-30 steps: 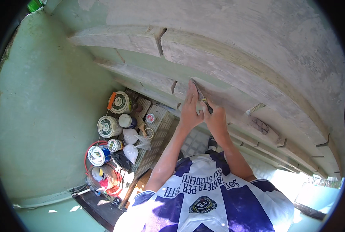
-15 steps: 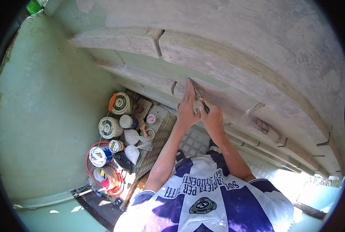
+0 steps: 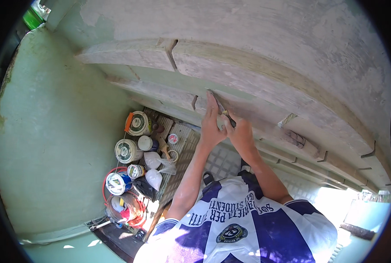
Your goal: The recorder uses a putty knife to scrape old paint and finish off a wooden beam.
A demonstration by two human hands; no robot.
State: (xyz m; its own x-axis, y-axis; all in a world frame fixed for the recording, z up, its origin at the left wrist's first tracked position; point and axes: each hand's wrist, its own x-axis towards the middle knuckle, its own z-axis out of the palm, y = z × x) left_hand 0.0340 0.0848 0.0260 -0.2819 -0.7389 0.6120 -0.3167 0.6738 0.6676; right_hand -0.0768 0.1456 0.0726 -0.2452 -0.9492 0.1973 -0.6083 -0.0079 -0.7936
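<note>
My right hand (image 3: 240,133) is closed round the dark handle of a small putty knife (image 3: 231,120), whose thin blade points up and to the left. My left hand (image 3: 211,125) lies alongside with its fingers stretched out together, their tips next to the blade's end. Both hands meet at the thumbs, over the dusty lower ledge (image 3: 171,93) of a pale wall, just right of a notch in it. Whether the left fingers press on the blade or on the ledge I cannot tell.
Above the hands curves a thicker ledge (image 3: 248,65). A dusty ridged block (image 3: 294,139) rests on the lower ledge to the right. At left, lidded buckets (image 3: 128,151), plastic bags (image 3: 153,179), a tape roll (image 3: 173,155) and a red hose (image 3: 138,219) crowd a board platform beside a green wall (image 3: 55,131).
The view has shifted slightly, so the buckets and ledges sit a little differently in it. Both hands keep nearly the same pose on the putty knife and ledge.
</note>
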